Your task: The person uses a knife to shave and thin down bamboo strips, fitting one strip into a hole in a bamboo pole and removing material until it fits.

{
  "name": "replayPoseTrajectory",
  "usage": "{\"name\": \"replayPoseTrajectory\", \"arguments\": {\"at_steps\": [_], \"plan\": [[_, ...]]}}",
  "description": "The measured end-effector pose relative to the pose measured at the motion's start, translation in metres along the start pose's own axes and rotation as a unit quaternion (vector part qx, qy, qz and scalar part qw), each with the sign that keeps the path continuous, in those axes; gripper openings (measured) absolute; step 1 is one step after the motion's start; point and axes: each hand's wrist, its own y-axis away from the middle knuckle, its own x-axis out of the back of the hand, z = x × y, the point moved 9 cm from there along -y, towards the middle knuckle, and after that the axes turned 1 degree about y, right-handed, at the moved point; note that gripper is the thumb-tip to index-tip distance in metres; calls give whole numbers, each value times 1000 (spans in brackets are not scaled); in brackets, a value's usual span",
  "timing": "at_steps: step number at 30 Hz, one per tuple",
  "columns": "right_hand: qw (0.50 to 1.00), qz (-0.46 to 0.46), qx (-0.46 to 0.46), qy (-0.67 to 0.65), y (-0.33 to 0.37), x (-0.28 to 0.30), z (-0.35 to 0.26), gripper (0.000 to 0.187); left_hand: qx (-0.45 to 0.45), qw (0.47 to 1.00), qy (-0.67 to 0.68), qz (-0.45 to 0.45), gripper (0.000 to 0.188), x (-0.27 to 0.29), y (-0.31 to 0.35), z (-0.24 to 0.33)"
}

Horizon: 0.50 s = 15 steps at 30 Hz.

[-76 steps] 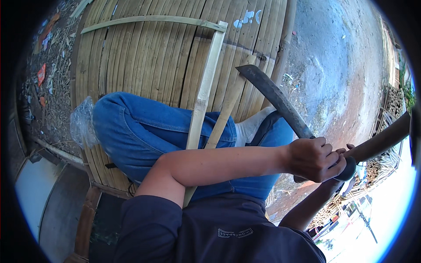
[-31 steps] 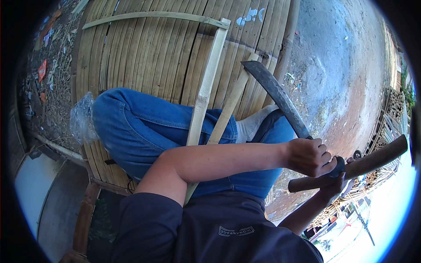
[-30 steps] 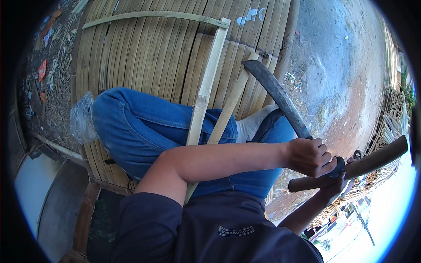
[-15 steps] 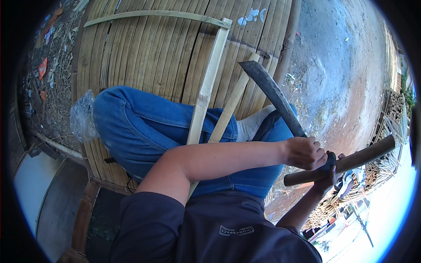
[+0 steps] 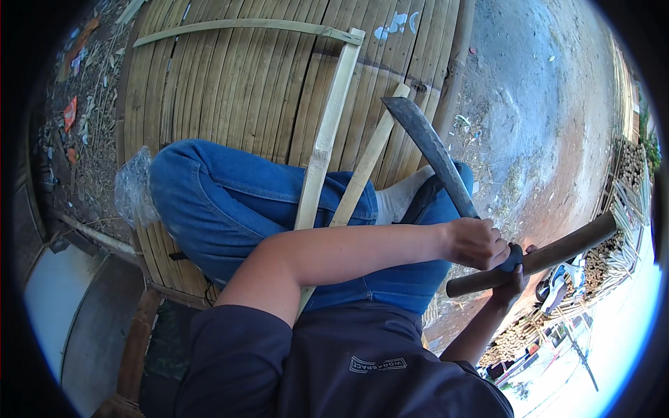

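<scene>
Reaching across my body to the right, my left hand (image 5: 477, 244) is closed in a fist around the machete where the blade meets the handle. The dark, slightly curved machete blade (image 5: 435, 157) slants up and left from the fist. A black rounded piece (image 5: 514, 258), apparently the handle's end, shows beyond the fist. My right hand (image 5: 516, 282) is wrapped from below round a thick brown stick (image 5: 568, 244); whether it also grips the black piece, I cannot tell. Two pale split bamboo strips, one longer (image 5: 327, 139) and one shorter (image 5: 373, 153), lean across my crossed legs.
I sit on a slatted bamboo platform (image 5: 237, 83). A thin bamboo strip (image 5: 244, 24) lies at its far side, near white scraps (image 5: 396, 26). Clear plastic (image 5: 132, 188) sits by my left knee. Dirt ground (image 5: 523, 104) and stacked bamboo poles (image 5: 631, 164) are to the right.
Both hands, with the stick and the machete's handle end, have shifted slightly left. The blade has turned a little, its tip staying nearly in place. The bamboo strips keep their places.
</scene>
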Motion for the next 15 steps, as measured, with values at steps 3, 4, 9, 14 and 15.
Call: {"name": "replayPoseTrajectory", "arguments": {"at_steps": [3, 4, 9, 14, 15], "plan": [[1000, 11, -6, 4, 3, 3, -2, 73, -5, 1000, 3, -5, 24, 1, -1, 2], [1000, 12, -6, 6, 3, 3, -2, 73, -5, 1000, 3, -3, 24, 0, -1, 2], [999, 0, -40, 15, 2, 5, 17, 71, -19, 999, 12, -33, 19, -23, 9, 1], [996, -8, -91, 20, 0, 25, 51, 69, -27, 997, 26, -60, 17, -42, 23, 0], [995, -8, -93, 19, 1, 19, 52, 69, -22, 996, 33, -81, 17, -47, 25, -1]]}}
